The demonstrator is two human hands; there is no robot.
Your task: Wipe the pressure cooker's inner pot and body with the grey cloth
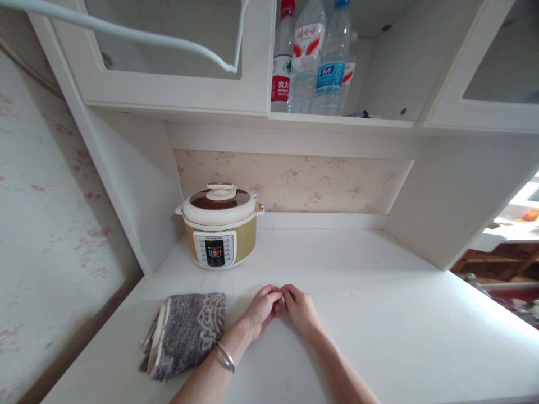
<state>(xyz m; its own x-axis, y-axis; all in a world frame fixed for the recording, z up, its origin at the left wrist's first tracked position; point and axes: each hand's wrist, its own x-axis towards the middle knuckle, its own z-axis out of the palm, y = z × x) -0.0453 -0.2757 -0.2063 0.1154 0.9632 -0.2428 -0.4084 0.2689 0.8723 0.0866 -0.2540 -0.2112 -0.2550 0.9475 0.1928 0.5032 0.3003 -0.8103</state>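
Observation:
My left hand (264, 307) rests low over the white counter (362, 314), its fingers curled in and a silver bangle on the wrist. Beside it, my right hand (300, 310) has its fingers bent the same way, and the fingertips of both hands meet or nearly meet. No object shows in either hand. Just left of my left forearm lies a folded grey-brown patterned towel (185, 331). Behind it, at the back left of the counter, stands a white and gold electric pressure cooker (219, 227) with its lid on.
Above the counter hangs a white cabinet (177, 92). Several plastic bottles (307, 56) stand on its middle shelf. A white rod-like frame (138, 35) crosses the upper left. White side panels bound the counter at left and right, and a flowered wall lies behind.

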